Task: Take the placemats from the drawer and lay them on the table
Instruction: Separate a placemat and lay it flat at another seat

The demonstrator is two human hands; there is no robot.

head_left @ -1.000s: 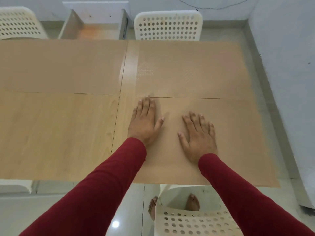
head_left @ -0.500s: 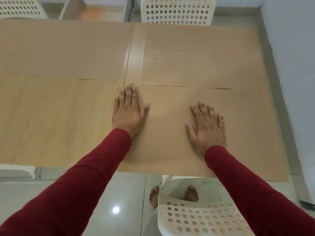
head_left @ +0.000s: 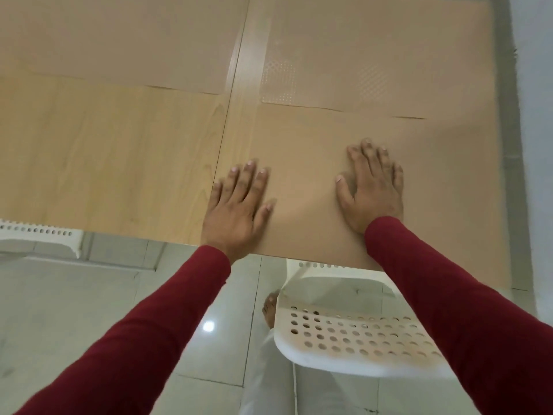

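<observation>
Three tan placemats lie flat on the light wooden table [head_left: 119, 163]. The near right placemat [head_left: 305, 181] is under both hands and overhangs the table's front edge. My left hand [head_left: 239, 208] rests flat on its left edge, fingers spread. My right hand [head_left: 371, 190] lies flat near its middle, fingers apart. A second placemat [head_left: 389, 55] sits beyond it at the far right, and a third placemat [head_left: 119, 40] covers the far left. Neither hand grips anything. The drawer is out of view.
A white perforated chair [head_left: 353, 336] stands right below the table's front edge, under my right arm. Part of another white chair [head_left: 39, 235] shows at the left edge. A grey wall [head_left: 535, 145] runs along the table's right side. Glossy floor tiles lie below.
Both hands have slid toward me across the near right placemat, the left one also leftward to its edge. The camera has tilted down, so the drawer and far chairs have left the view.
</observation>
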